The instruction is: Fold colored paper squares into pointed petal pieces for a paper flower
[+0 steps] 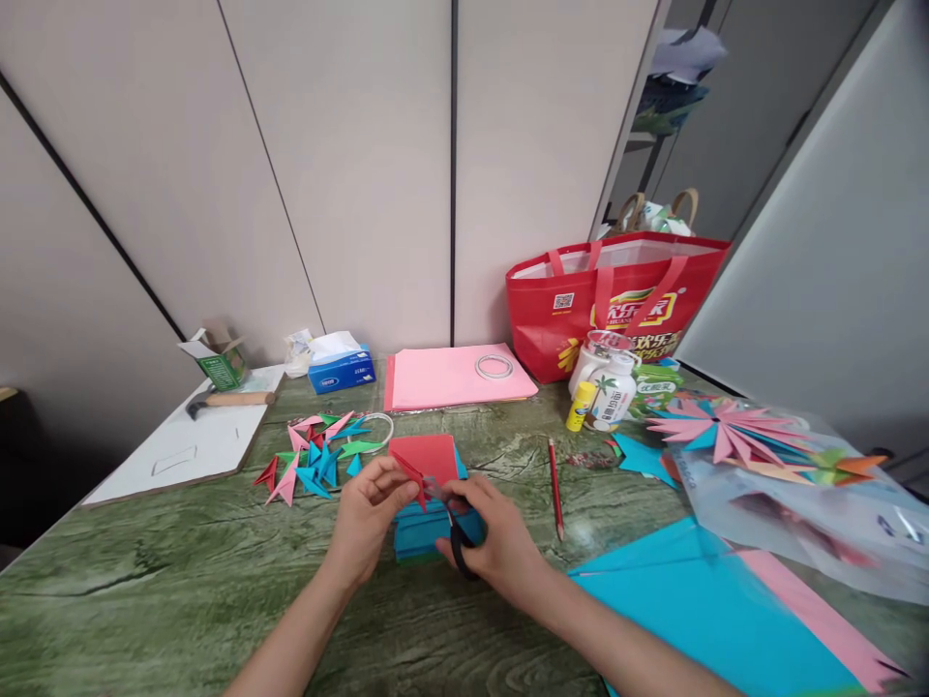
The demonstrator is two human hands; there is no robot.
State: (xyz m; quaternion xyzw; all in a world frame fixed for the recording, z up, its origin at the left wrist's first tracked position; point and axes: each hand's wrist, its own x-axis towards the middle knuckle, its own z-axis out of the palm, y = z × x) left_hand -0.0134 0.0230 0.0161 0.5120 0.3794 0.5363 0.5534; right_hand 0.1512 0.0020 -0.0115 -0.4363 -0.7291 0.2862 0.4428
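Note:
Between the thumb and fingers of my left hand (pixel 370 510) is a small folded red paper piece (pixel 412 472). My right hand (pixel 497 530) grips black-handled scissors (pixel 460 547), with the blades at the red piece; whether they are cutting into it I cannot tell. Under both hands lie a stack of red paper (pixel 428 449) and a stack of blue paper (pixel 421 535). To the left of my left hand, several folded paper points (pixel 314 463) in pink, red, blue and green lie in a loose pile. A red pencil (pixel 555 489) rests right of my right hand.
At the back are pink sheets (pixel 450 376) with a ring on top, a blue tissue box (pixel 341 368) and a red bag (pixel 537 319). A hammer (pixel 239 398) lies on a white board (pixel 174 450). Right: a glue stick (pixel 579 407), bottles, blue sheets (pixel 697 600) and paper stars (pixel 726 431).

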